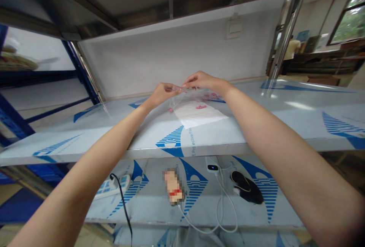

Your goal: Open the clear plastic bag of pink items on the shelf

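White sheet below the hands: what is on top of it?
On the white sheet, a cluster of small pink pieces shows. Clear plastic overlaps its far edge, so whatever lies there cannot be made out.

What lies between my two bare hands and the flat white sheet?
In the head view, thin clear plastic, apparently a bag, held by the left hand and right hand.

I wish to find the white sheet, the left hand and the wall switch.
White sheet (199, 117): head view, its bare front part.
Left hand (161, 93): head view, its middle.
Wall switch (235, 28): head view, its middle.
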Demonstrator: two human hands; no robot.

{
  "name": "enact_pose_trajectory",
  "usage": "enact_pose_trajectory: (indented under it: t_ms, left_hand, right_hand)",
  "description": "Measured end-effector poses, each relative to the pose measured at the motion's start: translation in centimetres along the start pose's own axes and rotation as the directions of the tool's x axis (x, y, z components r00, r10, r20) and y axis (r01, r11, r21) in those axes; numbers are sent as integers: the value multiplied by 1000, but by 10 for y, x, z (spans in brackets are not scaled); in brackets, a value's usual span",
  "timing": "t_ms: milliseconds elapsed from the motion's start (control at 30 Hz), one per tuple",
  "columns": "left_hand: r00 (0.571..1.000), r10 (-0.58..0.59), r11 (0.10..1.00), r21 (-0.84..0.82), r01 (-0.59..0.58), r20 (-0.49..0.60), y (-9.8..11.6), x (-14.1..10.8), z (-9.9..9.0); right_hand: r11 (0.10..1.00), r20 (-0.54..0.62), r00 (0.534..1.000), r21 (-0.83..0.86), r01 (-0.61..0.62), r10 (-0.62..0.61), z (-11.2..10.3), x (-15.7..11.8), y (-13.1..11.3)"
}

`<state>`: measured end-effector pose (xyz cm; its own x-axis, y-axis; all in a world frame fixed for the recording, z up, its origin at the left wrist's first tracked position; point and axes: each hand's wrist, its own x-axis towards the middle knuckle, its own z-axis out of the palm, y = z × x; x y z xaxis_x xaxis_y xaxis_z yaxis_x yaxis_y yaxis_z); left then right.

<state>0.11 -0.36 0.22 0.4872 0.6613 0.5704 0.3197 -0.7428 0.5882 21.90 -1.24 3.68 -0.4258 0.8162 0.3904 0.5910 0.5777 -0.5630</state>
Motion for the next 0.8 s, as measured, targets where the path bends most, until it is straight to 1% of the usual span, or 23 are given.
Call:
enact_pose_trajectory:
  t_ms: [67, 100, 133, 167, 200, 233, 267, 300, 333, 367, 433, 567, 700, 733, 767, 800]
  left_hand:
    - [1000, 1, 1000, -6, -1, -1, 0, 0, -1]
    - [1000, -1, 1000, -9, 1, -2, 0, -1, -2]
    - [1000, -5, 1000, -11, 5, -3, 1, -1, -2]
    - [1000, -10, 1000, -11, 10, -2, 1, -1, -3]
    - [1000, -15, 1000, -10, 15, -2, 1, -1, -3]
    - [1000, -17, 1000, -7, 17, -1, 2, -1, -4]
    - [1000, -19, 1000, -5, 19, 2, 2, -1, -4]
    - [1000, -21, 1000, -2, 21, 4, 2, -1, -4]
    - [1000, -22, 1000, 1, 22, 4, 2, 0, -4]
    - [1000, -23, 1000, 3, 23, 3, 2, 0, -4]
    - [1000, -23, 1000, 3, 23, 3, 2, 0, -4]
    - [1000, -18, 1000, -17, 19, 9, 1, 0, -4]
    - [1000, -23, 1000, -5, 23, 2, 0, 0, -4]
    - [1000, -26, 1000, 0, 26, 0, 0, 0, -4]
    - [1000, -30, 1000, 4, 30, 0, 0, 0, -4]
    - [999, -33, 999, 8, 33, 2, 0, 0, -4]
  right_hand:
    - [998, -58, 997, -3, -55, 55, -4, 0, 4]
    - [996, -66, 994, -13, -93, 92, -6, 0, 7]
    - [990, -43, 990, -30, -134, 133, -8, 0, 11]
    - [983, 19, 984, -54, -174, 175, -9, 1, 14]
    - [975, 114, 970, -83, -206, 215, -9, 1, 18]
    - [967, 224, 942, -113, -230, 250, -8, 1, 21]
    - [960, 326, 904, -138, -243, 275, -7, 2, 23]
    - [957, 407, 867, -156, -244, 287, -5, 2, 25]
    - [957, 461, 839, -167, -237, 289, -2, 3, 27]
    - [959, 488, 826, -174, -226, 283, 0, 3, 27]
    - [957, 496, 821, -196, -213, 284, 3, 4, 27]
    - [940, 471, 818, -244, -238, 329, 4, 3, 27]
    - [938, 486, 808, -258, -233, 335, 3, 2, 26]
    - [938, 478, 815, -263, -224, 329, 3, 1, 25]
    - [944, 457, 834, -259, -207, 308, 2, 0, 23]
    - [952, 421, 865, -243, -184, 275, 1, -1, 20]
